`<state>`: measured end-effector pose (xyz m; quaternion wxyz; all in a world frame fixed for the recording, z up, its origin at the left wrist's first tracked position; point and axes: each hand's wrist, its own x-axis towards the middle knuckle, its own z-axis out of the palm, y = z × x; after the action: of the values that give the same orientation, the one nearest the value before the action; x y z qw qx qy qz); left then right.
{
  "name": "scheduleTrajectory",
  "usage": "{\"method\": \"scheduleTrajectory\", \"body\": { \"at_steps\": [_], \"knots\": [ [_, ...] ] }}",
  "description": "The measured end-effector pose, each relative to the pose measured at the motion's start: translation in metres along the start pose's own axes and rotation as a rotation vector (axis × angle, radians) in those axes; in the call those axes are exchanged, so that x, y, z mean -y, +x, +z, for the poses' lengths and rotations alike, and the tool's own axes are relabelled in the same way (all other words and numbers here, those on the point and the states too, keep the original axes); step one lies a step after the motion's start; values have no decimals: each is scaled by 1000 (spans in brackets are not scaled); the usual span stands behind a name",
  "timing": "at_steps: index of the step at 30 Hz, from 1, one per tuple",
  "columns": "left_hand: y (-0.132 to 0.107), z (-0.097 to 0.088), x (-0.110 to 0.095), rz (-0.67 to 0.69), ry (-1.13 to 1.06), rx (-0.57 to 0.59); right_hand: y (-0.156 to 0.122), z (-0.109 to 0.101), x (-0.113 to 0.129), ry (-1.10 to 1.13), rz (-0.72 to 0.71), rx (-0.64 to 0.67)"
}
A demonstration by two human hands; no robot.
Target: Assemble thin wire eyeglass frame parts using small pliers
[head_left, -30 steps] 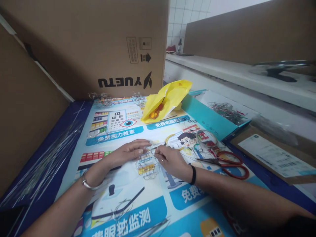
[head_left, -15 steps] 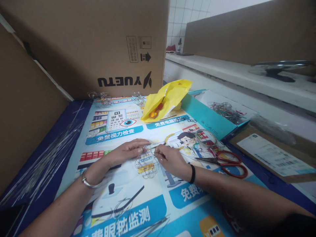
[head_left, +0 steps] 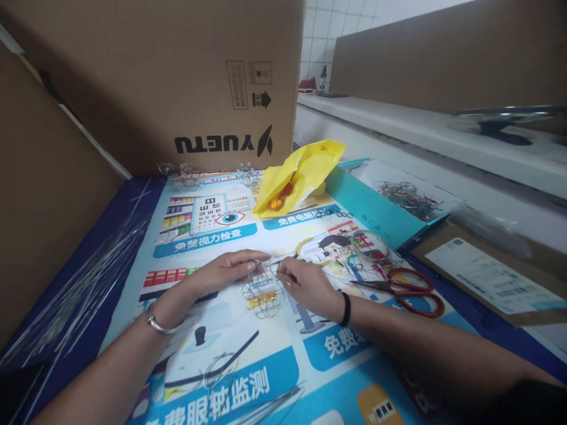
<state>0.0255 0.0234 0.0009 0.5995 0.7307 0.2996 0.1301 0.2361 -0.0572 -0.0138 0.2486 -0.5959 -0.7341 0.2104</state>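
Between my hands, over the printed poster [head_left: 208, 330], is a thin silver wire shape [head_left: 266, 302] bent into several petal-like loops. My left hand [head_left: 230, 273] pinches its upper left part between thumb and fingers. On the other side, the fingertips of my right hand [head_left: 305, 284] are closed on its wire near the upper right. The exact wire ends are too fine to make out. Yellow-handled pliers [head_left: 305, 245] lie just beyond the right hand, partly hidden by it. Red-handled scissors [head_left: 411, 290] rest to the right.
A yellow bag [head_left: 296, 180] lies farther back. The turquoise box [head_left: 376, 206] at right holds tangled wire pieces [head_left: 407, 198]. Long straight wires [head_left: 84, 283] lie at left, and a wire coil [head_left: 370, 245] near the scissors. A big cardboard box [head_left: 177, 77] stands behind.
Both hands stay almost in place, still on the wire shape. The view has shifted very slightly; nothing else has visibly moved.
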Motion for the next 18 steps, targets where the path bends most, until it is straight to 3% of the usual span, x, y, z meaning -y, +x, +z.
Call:
{"method": "scheduleTrajectory", "body": {
  "at_steps": [13,18],
  "knots": [
    [2,-2,11,6,-92,20,3,-6,3,-196,-52,102],
    [2,-4,11,4,-126,29,4,-11,0,-178,-92,138]
  ]
}}
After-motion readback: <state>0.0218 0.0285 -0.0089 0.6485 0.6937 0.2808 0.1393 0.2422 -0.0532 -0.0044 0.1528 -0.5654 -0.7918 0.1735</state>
